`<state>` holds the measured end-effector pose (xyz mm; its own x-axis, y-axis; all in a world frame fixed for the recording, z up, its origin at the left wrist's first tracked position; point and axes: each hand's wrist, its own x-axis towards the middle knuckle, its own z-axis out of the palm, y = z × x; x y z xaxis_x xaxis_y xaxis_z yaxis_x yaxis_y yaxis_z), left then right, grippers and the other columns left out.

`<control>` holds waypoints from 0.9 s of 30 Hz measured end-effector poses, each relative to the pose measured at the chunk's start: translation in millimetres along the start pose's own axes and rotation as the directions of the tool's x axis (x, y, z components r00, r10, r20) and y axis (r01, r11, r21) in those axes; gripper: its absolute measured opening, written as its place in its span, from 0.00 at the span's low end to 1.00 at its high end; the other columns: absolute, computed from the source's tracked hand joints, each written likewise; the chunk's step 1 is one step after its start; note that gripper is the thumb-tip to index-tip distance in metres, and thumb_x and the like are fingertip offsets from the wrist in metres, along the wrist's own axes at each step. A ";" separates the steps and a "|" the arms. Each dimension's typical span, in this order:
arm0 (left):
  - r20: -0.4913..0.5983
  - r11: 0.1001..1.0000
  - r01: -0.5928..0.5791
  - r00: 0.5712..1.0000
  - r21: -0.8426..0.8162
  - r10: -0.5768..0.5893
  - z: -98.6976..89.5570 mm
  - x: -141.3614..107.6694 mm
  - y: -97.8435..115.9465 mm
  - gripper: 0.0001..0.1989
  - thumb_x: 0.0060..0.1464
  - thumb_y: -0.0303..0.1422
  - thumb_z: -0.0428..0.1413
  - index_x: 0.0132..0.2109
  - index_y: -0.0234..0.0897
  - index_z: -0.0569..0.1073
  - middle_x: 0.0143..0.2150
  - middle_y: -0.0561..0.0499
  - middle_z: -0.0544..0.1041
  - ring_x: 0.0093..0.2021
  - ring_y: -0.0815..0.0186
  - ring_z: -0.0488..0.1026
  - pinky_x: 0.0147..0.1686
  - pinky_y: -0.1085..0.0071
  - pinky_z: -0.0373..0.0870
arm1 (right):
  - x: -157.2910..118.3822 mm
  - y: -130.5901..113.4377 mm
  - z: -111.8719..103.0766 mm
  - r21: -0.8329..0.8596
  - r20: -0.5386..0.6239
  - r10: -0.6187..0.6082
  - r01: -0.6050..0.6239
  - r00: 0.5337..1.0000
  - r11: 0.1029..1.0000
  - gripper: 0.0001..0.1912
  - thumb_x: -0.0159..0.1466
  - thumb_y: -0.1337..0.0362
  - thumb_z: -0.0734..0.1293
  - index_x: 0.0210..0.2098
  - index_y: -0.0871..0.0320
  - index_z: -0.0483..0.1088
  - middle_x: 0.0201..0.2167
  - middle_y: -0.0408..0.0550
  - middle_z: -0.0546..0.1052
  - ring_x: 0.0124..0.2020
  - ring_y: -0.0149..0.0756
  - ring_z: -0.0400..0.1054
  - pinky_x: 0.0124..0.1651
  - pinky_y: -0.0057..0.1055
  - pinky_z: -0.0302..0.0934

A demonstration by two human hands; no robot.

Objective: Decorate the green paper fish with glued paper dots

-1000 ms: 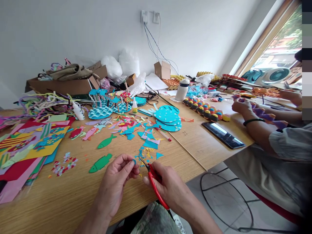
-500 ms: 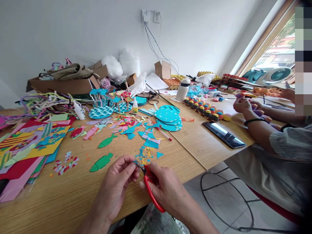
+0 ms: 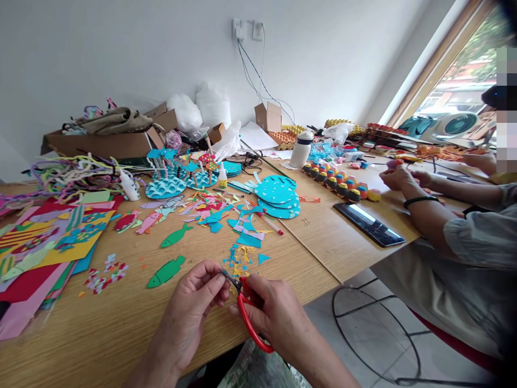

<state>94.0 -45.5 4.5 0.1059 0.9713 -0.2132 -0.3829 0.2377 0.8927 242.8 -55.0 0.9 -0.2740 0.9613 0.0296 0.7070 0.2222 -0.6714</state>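
Observation:
My right hand (image 3: 272, 310) is closed on the red-handled scissors (image 3: 251, 326), their blades pointing up and left to the fingertips of my left hand (image 3: 200, 296). My left hand is pinched at the blade tips; whatever it holds is too small to make out. Two green paper fish, an upper one (image 3: 176, 236) and a lower one (image 3: 166, 272), lie on the table left of my hands. Small blue and yellow paper scraps (image 3: 242, 256) lie just beyond the scissors.
Blue round pieces (image 3: 278, 196) are stacked behind the scraps. A thin stick (image 3: 311, 250) and a black tablet (image 3: 368, 224) lie to the right. Coloured sheets (image 3: 36, 269) cover the left side. Another person's hands (image 3: 399, 175) work at the right.
The view has shifted slightly, so most things sit a little further left. My hands and the scissors keep nearly the same pose. The other person's hands have moved a little.

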 end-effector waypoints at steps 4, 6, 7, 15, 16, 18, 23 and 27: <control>-0.005 1.000 -0.012 1.000 0.015 0.013 -0.2 -0.7 0.7 0.06 0.42 0.32 0.61 0.28 0.36 0.72 0.22 0.55 0.71 0.24 0.73 0.65 0.23 0.79 0.63 | -1.1 1.8 0.6 0.008 -0.008 -0.003 0.003 1.000 1.000 0.14 0.56 0.57 0.62 0.21 0.57 0.55 0.16 0.36 0.57 0.18 0.24 0.47 0.22 0.23 0.39; -0.012 1.000 -0.014 1.000 0.027 0.014 -0.9 -1.1 0.8 0.06 0.42 0.32 0.61 0.28 0.36 0.72 0.22 0.55 0.71 0.23 0.73 0.65 0.23 0.79 0.62 | -1.5 3.0 0.4 0.007 -0.007 -0.009 0.009 1.000 1.000 0.15 0.56 0.57 0.62 0.21 0.57 0.55 0.16 0.36 0.57 0.18 0.24 0.47 0.22 0.22 0.39; -0.014 0.999 -0.012 1.000 0.036 0.012 -1.4 -1.3 0.9 0.06 0.42 0.32 0.61 0.28 0.36 0.72 0.21 0.56 0.71 0.23 0.73 0.65 0.23 0.79 0.62 | -1.8 3.6 0.3 0.006 -0.007 -0.012 0.012 1.000 1.000 0.15 0.56 0.56 0.62 0.21 0.57 0.55 0.16 0.36 0.57 0.18 0.24 0.47 0.22 0.22 0.40; -0.023 0.999 0.008 1.000 0.053 -0.006 -5.8 -2.1 1.4 0.06 0.43 0.33 0.61 0.29 0.37 0.72 0.21 0.57 0.70 0.24 0.74 0.64 0.24 0.80 0.61 | -4.4 6.9 1.3 -0.017 0.005 -0.024 0.024 1.000 1.000 0.16 0.56 0.55 0.62 0.21 0.57 0.55 0.16 0.36 0.55 0.18 0.24 0.46 0.22 0.22 0.39; -0.021 0.999 0.009 1.000 0.051 -0.008 -6.2 -2.1 1.4 0.06 0.43 0.33 0.61 0.29 0.37 0.72 0.21 0.57 0.69 0.24 0.73 0.64 0.24 0.80 0.61 | -4.6 7.2 1.4 -0.023 0.003 -0.024 0.024 1.000 0.999 0.16 0.57 0.55 0.62 0.21 0.57 0.55 0.16 0.36 0.56 0.18 0.24 0.46 0.22 0.22 0.39; -0.013 0.999 0.008 1.000 0.051 -0.007 -6.6 -2.0 1.1 0.06 0.43 0.32 0.60 0.29 0.37 0.71 0.21 0.57 0.69 0.24 0.73 0.63 0.24 0.79 0.61 | -4.6 7.4 1.1 -0.035 0.001 -0.024 0.024 1.000 0.999 0.16 0.57 0.55 0.61 0.21 0.57 0.54 0.16 0.36 0.56 0.18 0.24 0.47 0.22 0.22 0.39; -0.006 0.998 0.004 1.000 0.064 -0.003 -6.5 -1.6 0.1 0.06 0.44 0.32 0.60 0.29 0.37 0.71 0.21 0.57 0.69 0.24 0.73 0.63 0.24 0.80 0.61 | -5.0 7.1 -1.6 -0.050 0.018 -0.022 0.022 1.000 0.999 0.17 0.57 0.53 0.60 0.20 0.57 0.54 0.15 0.36 0.56 0.17 0.24 0.47 0.21 0.22 0.39; -0.005 0.998 -0.008 1.000 0.064 0.008 -6.5 -1.3 -0.5 0.05 0.44 0.32 0.60 0.29 0.37 0.71 0.21 0.57 0.69 0.24 0.74 0.63 0.24 0.80 0.61 | -5.7 7.4 -2.6 -0.062 0.020 -0.011 0.012 1.000 0.998 0.18 0.57 0.53 0.61 0.20 0.57 0.54 0.15 0.36 0.56 0.17 0.24 0.48 0.21 0.22 0.39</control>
<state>88.2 -46.8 1.8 0.0978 0.9732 -0.2082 -0.3242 0.2290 0.9179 251.3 -58.5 -2.3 -0.2949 0.9553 0.0222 0.7424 0.2437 -0.6241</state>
